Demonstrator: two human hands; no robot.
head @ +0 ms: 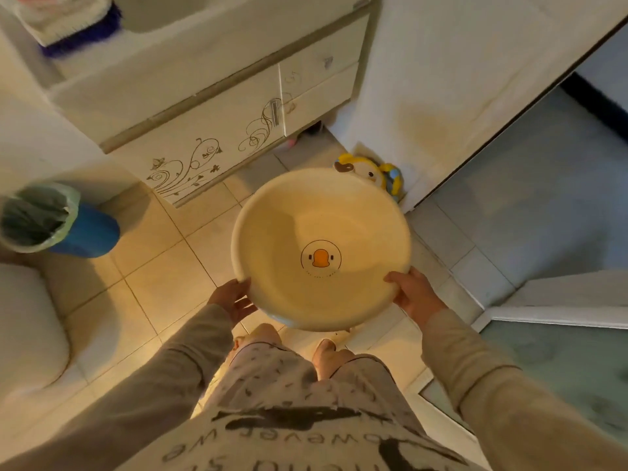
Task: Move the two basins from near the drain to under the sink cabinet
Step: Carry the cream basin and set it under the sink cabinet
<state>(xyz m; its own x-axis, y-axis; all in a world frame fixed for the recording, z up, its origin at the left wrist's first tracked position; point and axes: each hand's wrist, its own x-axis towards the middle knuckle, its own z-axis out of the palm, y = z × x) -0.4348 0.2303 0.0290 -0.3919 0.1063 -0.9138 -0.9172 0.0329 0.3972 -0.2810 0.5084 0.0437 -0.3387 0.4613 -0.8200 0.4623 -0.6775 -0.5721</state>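
Now both hands, left hand point(232, 300) and right hand point(413, 295), are clamping the duck-print basin point(306, 232) by its opposite rims; it is probably handling light, rigid and slick.

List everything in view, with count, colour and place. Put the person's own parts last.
basin: one, cream with a duck face, held above the floor
cabinet: one, cream with swirl pattern, under the sink, top left
bin: one, blue with a green liner, left on the floor
toy: one, yellow, white and blue, on the floor in the corner behind the basin
brush: one, blue bristles, top left
floor: beige tiles
left hand: grip on the basin's near left rim
right hand: grip on the near right rim
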